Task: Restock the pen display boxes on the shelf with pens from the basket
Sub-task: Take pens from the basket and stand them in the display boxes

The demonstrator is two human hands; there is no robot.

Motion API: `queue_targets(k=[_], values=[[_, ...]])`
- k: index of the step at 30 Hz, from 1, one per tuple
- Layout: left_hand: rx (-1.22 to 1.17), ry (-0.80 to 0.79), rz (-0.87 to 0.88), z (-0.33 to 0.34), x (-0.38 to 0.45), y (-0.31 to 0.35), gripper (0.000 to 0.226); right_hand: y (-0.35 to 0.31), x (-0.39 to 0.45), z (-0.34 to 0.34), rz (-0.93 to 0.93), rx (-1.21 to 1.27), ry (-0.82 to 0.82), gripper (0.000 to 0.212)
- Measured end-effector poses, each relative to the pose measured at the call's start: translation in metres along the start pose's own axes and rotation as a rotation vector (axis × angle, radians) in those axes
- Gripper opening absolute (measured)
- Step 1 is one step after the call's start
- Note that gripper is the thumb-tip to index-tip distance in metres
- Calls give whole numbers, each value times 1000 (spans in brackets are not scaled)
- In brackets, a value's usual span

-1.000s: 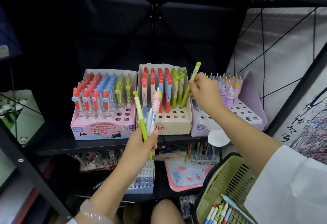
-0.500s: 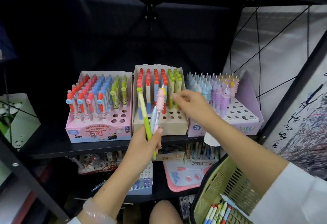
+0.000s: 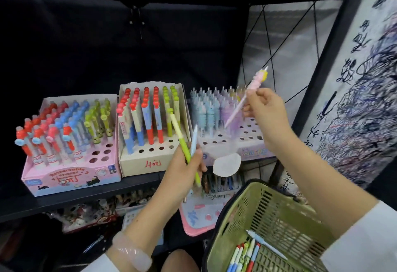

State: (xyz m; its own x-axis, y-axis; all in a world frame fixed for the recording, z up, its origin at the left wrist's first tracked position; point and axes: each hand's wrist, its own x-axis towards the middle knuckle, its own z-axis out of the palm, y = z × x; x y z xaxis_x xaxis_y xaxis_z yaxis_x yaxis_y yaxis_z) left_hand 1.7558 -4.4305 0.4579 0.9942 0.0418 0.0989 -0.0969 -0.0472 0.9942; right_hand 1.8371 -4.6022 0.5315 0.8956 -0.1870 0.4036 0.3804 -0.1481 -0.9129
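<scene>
right hand (image 3: 265, 114) pinched a pink pen (image 3: 247, 98) over the purple box (image 3: 253, 152), left hand (image 3: 184, 168) gripped two pens; next likely seat it in an empty hole.

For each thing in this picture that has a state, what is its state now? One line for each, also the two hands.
Left hand: grips a green pen and a pale blue pen.
Right hand: pinches a pink pen, tilted over the purple box.
Pink box: partly full, front right holes empty.
Beige box: partly full, front row empty.
Purple box: partly full, front holes empty.
Basket: holds several pens.
</scene>
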Motion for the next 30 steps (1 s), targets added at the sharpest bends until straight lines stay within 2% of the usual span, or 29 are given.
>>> queue_targets(k=[3,5,8,13,18,22,24,26,28,30], values=[[-22,-4,14,9,9,7,10,9,32,-23,-113,-195,121,13],[-6,-4,32,13,13,8,12,20,47,-32,-187,-415,146,18],[17,-4,34,13,15,5,10,39,60,-35,-207,-697,63,22],[15,1,43,12,17,1,12,64,64,-39,-182,-934,-34,30],[12,5,49,11,20,2,13,64,76,-31,-78,-980,-95,27],[49,19,40,11,18,2,17,65,86,-22,69,-1117,-265,23],[58,33,34,8,17,2,21,68,83,-20,93,-1156,-276,22],[63,32,34,4,15,2,20,67,77,-20,95,-1185,-240,20],[50,22,34,1,13,3,19,60,69,-17,9,-1138,-120,22],[40,15,30,-1,12,3,19,44,52,-8,-163,-921,13,21]])
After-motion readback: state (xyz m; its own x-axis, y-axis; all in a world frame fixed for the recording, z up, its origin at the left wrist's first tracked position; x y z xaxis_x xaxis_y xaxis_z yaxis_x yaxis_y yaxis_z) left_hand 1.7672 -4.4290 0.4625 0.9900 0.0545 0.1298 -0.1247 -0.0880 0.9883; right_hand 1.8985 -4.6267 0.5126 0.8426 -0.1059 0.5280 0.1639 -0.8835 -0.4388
